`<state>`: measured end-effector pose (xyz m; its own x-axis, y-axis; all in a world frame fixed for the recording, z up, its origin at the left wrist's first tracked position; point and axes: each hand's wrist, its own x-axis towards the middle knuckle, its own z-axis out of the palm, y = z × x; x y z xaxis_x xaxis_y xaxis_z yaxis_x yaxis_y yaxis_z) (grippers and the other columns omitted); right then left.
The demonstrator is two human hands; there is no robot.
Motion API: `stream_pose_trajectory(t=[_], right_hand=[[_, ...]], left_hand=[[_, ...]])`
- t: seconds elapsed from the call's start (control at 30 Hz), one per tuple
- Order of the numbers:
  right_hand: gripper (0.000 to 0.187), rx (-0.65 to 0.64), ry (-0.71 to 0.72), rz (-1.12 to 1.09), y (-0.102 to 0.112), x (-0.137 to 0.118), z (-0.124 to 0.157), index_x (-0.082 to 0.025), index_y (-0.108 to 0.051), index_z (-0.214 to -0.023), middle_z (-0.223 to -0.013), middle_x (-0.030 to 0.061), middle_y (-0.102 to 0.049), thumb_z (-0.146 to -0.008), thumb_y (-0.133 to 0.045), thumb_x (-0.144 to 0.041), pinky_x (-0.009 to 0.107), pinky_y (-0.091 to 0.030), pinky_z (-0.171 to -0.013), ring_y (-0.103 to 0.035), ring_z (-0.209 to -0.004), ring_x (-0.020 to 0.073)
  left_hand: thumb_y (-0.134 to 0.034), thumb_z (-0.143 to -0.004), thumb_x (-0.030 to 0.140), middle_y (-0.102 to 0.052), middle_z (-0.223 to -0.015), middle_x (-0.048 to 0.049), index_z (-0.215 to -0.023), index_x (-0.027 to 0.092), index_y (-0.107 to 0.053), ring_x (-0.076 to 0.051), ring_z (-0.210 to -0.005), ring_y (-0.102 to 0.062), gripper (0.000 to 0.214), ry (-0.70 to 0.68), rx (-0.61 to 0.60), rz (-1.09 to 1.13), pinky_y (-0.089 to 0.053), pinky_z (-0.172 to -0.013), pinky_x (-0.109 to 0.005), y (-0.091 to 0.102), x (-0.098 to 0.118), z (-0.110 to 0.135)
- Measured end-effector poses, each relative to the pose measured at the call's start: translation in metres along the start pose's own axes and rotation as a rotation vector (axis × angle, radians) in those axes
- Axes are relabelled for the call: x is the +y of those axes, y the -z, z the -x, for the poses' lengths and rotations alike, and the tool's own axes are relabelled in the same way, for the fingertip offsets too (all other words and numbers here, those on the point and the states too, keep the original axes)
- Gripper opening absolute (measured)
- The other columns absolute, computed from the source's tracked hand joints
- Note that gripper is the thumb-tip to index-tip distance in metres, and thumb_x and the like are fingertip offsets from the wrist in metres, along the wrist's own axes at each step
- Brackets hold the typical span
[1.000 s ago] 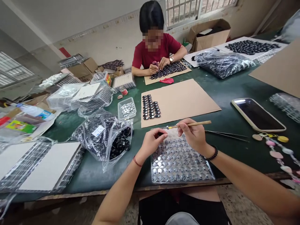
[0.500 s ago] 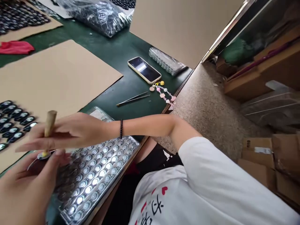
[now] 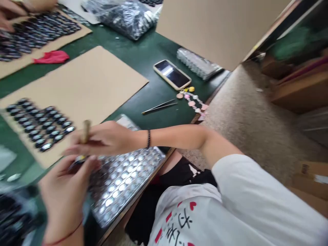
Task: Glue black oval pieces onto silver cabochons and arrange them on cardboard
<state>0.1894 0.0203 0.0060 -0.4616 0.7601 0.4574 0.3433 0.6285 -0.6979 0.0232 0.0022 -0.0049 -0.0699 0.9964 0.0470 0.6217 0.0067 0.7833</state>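
My right hand (image 3: pixel 110 136) is closed round a slim tool with a wooden handle (image 3: pixel 86 131), held upright with its yellow tip pointing down. Below it, my left hand (image 3: pixel 68 188) pinches a small dark part with a shiny face (image 3: pixel 76 161) between thumb and fingers. The tool's tip meets this part or hovers just over it; blur hides which. Beneath my hands lies a clear plastic tray (image 3: pixel 128 177) with rows of round silvery pieces in its pockets. Rows of black oval parts with shiny tops (image 3: pixel 42 123) lie on a cardboard sheet (image 3: pixel 102 78) to the left.
Tweezers (image 3: pixel 159 106), a phone (image 3: pixel 172 74) with a beaded strap, and stacked clear trays (image 3: pixel 198 63) lie on the green table (image 3: pixel 128 56). A red cloth-like piece (image 3: pixel 52 57) and bagged parts (image 3: pixel 125 18) are farther back. Another person's hand (image 3: pixel 7 17) shows at top left.
The view has swung left, so the scene sits farther right and more black parts show. Both hands keep their holds, and another person's hand has come into view.
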Motion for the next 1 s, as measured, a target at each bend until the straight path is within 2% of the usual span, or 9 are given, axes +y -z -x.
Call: stream_pose_trajectory(t=[0.03,0.1,0.23,0.47,0.63,0.73,0.8,1.0], right_hand=[[0.033,0.054,0.021,0.003,-0.002,-0.001,0.001,-0.014,-0.059,-0.086,-0.074,-0.0036,-0.058,-0.090,-0.037,-0.038,0.013,-0.036,-0.063,-0.050,-0.066,0.0033],[0.035,0.153,0.009,0.007,-0.007,-0.003,0.001,-0.011,-0.058,-0.077,-0.066,-0.0017,-0.055,-0.091,-0.037,-0.037,0.016,-0.036,-0.061,-0.049,-0.062,0.0053],[0.035,0.304,0.186,-0.073,-0.018,0.001,0.003,-0.012,-0.055,-0.072,-0.065,0.0000,-0.056,-0.090,-0.038,-0.036,0.018,-0.035,-0.055,-0.048,-0.056,0.0059],[0.030,0.276,0.204,-0.028,-0.025,0.001,0.006,-0.016,-0.053,-0.071,-0.062,-0.0015,-0.055,-0.089,-0.041,-0.036,0.020,-0.037,-0.053,-0.051,-0.056,0.0075],[0.030,0.365,0.163,-0.069,-0.024,-0.002,0.006,-0.017,-0.051,-0.068,-0.056,-0.0034,-0.049,-0.090,-0.040,-0.035,0.020,-0.035,-0.048,-0.044,-0.048,0.0060],[0.030,0.469,0.082,-0.124,-0.024,-0.004,0.006,-0.018,-0.050,-0.067,-0.055,-0.0037,-0.047,-0.089,-0.040,-0.036,0.021,-0.036,-0.048,-0.043,-0.047,0.0062],[0.032,0.504,0.028,-0.144,-0.024,-0.005,0.006,-0.019,-0.050,-0.067,-0.056,-0.0033,-0.048,-0.089,-0.040,-0.039,0.021,-0.037,-0.047,-0.044,-0.047,0.0067],[0.036,0.450,0.001,-0.107,-0.027,-0.006,0.008,-0.018,-0.052,-0.066,-0.054,-0.0024,-0.048,-0.087,-0.040,-0.045,0.022,-0.039,-0.047,-0.047,-0.048,0.0079]], left_hand=[[-0.075,-0.051,0.031,-0.060,-0.047,0.0093,-0.064,0.023,-0.066,-0.013,-0.045,-0.055,0.018,0.007,-0.011,0.000,-0.040,-0.040,-0.021,0.000,0.002,0.001],[-0.074,-0.054,0.029,-0.064,-0.055,0.0053,-0.076,0.019,-0.067,-0.013,-0.049,-0.059,0.025,-0.004,-0.097,0.125,-0.047,-0.047,-0.023,0.001,0.001,0.001],[-0.071,-0.061,0.025,-0.068,-0.079,-0.0015,-0.089,0.018,-0.065,-0.011,-0.054,-0.061,0.030,-0.077,-0.169,0.313,-0.051,-0.053,-0.023,0.004,-0.010,0.001],[-0.069,-0.065,0.029,-0.067,-0.077,-0.0021,-0.090,0.019,-0.066,-0.010,-0.054,-0.058,0.027,-0.113,-0.242,0.389,-0.049,-0.052,-0.023,0.009,-0.015,0.006],[-0.069,-0.065,0.033,-0.065,-0.068,-0.0011,-0.085,0.019,-0.066,-0.009,-0.053,-0.055,0.025,-0.138,-0.168,0.325,-0.046,-0.050,-0.021,0.010,-0.016,0.007],[-0.071,-0.063,0.035,-0.065,-0.069,-0.0018,-0.078,0.017,-0.066,-0.009,-0.054,-0.054,0.024,-0.160,-0.107,0.284,-0.045,-0.050,-0.020,0.010,-0.017,0.009],[-0.068,-0.066,0.036,-0.065,-0.070,-0.0025,-0.076,0.017,-0.066,-0.008,-0.053,-0.054,0.022,-0.176,-0.091,0.264,-0.044,-0.050,-0.021,0.010,-0.018,0.010],[-0.062,-0.072,0.036,-0.066,-0.068,-0.0017,-0.086,0.019,-0.067,-0.010,-0.053,-0.055,0.023,-0.204,-0.121,0.191,-0.044,-0.050,-0.022,0.009,-0.020,0.010]])
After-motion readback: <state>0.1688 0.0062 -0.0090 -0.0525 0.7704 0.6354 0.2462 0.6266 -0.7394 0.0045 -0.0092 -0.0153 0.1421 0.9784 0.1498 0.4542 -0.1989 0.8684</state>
